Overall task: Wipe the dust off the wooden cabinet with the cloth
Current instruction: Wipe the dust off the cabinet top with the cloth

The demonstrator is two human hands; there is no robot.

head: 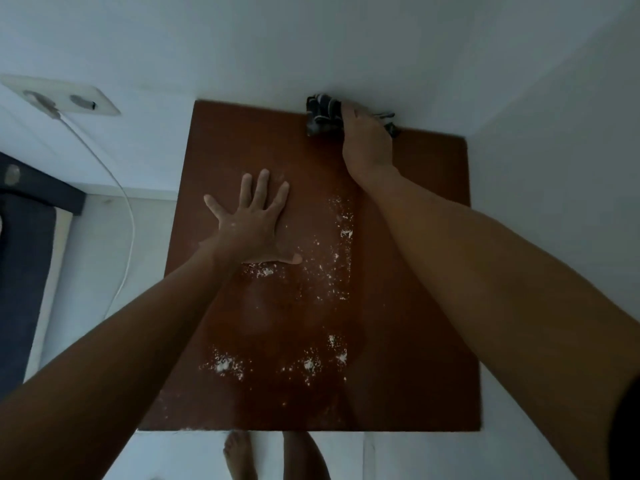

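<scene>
Right hand (365, 140) presses crumpled dark cloth (323, 114) on smooth, dust-speckled wooden cabinet (415, 341).

The reddish-brown wooden cabinet top (415, 271) carries white dust specks (325, 258); the bunched cloth (323, 114) is dark with pale stripes. The walls (311, 39) are white; a white cable (128, 216) hangs.

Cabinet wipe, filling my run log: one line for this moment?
right hand: pressing cloth at far edge | left hand: flat on cabinet | white dust: remaining mid-top

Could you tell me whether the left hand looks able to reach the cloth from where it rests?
Probably yes: the left hand lies flat, nothing between it and the cloth, though the right hand covers part.
</scene>
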